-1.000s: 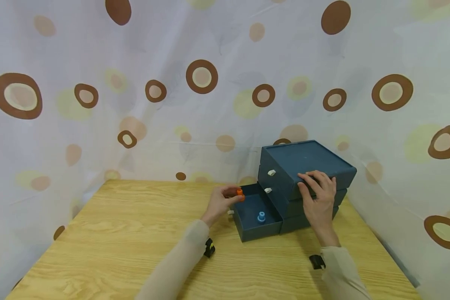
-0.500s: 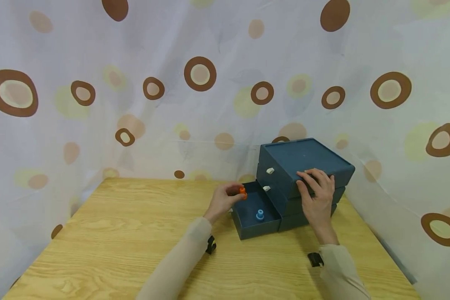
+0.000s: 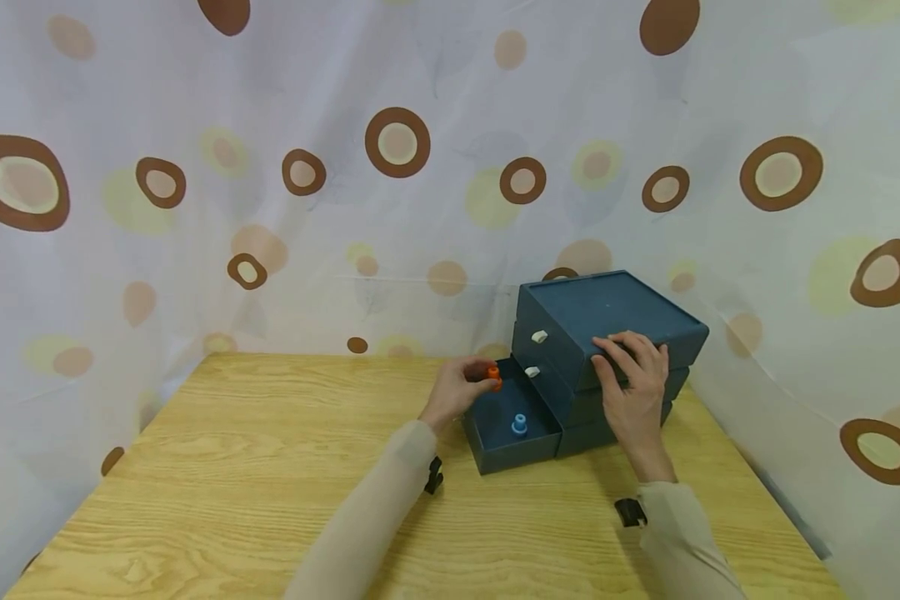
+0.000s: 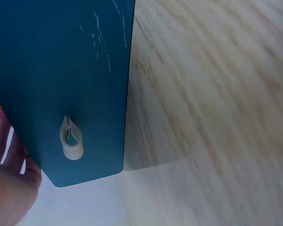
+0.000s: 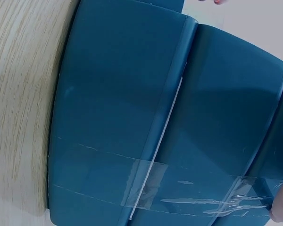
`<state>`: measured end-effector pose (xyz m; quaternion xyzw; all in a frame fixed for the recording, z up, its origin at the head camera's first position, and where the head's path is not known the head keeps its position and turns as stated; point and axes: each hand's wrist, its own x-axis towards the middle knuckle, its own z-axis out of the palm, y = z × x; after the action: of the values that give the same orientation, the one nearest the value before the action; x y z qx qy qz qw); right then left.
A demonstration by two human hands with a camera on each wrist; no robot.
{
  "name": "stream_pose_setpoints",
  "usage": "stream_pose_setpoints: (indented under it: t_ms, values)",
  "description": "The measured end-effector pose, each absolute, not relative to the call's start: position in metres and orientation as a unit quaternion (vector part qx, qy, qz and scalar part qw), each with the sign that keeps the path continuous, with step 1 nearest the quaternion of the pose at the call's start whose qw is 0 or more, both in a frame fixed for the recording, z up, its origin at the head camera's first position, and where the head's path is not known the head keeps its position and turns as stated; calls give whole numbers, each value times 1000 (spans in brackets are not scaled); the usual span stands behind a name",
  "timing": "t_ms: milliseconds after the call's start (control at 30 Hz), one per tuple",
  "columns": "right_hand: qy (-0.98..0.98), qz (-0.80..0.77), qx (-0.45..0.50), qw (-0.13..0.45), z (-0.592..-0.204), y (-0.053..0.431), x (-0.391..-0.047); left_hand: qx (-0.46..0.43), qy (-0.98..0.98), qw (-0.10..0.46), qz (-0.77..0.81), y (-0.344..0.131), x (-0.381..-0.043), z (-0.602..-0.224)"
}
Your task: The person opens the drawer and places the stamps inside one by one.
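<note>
My left hand (image 3: 456,392) pinches a small orange stepped plastic piece (image 3: 494,377) between thumb and fingers, above the far part of the pulled-out bottom drawer (image 3: 513,458). A similar blue stepped piece (image 3: 520,426), narrower at its top, stands on the drawer's floor. My right hand (image 3: 636,400) rests on the dark blue drawer unit (image 3: 618,302), fingers over its top edge and thumb against the near side. In the left wrist view, the drawer's front carries a pale loop handle (image 4: 72,139); only a sliver of orange shows beside the hand there.
The unit has stacked drawers; two upper ones show white loop pulls (image 3: 540,337) and sit closed. Clear tape (image 5: 151,181) crosses its side. The wooden table (image 3: 255,467) extends left and in front. A patterned curtain (image 3: 307,233) hangs behind and to the right.
My left hand has moved right, carrying the orange piece farther over the drawer. The right hand keeps its place on the unit. The head view has shifted slightly.
</note>
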<state>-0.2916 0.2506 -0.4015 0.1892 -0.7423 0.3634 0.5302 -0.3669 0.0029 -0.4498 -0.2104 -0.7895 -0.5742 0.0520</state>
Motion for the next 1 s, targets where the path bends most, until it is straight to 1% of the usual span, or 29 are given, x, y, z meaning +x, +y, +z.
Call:
stream_pose_setpoints:
  t_ms: [267,533,733,1000]
  values:
    - [-740,364,194,531,-400,250,-290,-203,-794,29,-573,8,-373,-447]
    - [-738,366,195,533,-400,251,-290,-224,-798,25,-559,12,-377,-446]
    - [-739,363,193,533,-401,252,-290,-236,-812,12,-534,15,-379,-445]
    - [-743,362,190,530,-401,252,-291,-261,-812,-30,-521,17,-382,-445]
